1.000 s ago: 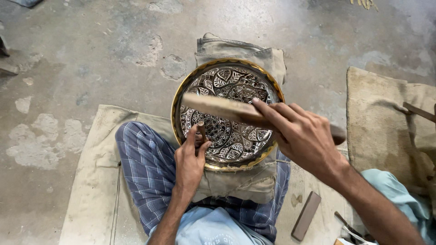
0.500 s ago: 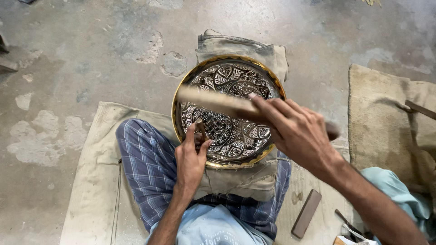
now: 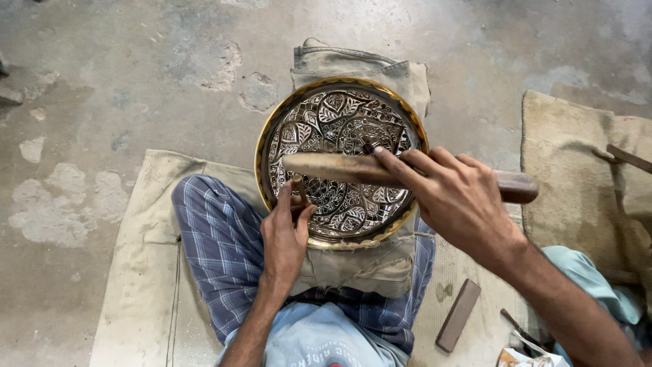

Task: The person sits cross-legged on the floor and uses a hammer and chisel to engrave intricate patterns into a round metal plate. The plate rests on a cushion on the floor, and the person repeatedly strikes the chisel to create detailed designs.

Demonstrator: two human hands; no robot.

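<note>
Cracked concrete floor (image 3: 136,81) is lying beneath a folded cloth pad (image 3: 360,68) carrying a round engraved brass plate (image 3: 339,160). Left hand (image 3: 285,234) is pinching a small chisel (image 3: 299,190) upright on the plate; right hand (image 3: 455,200) is gripping a wooden mallet (image 3: 326,166), fingers curled around it, above the plate.

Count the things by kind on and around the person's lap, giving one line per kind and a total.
Engraved round metal plate: 1
Wooden mallet: 1
Small chisel: 1
Folded cloth pad: 1
Flat dark bar on the mat: 1
Total: 5
</note>
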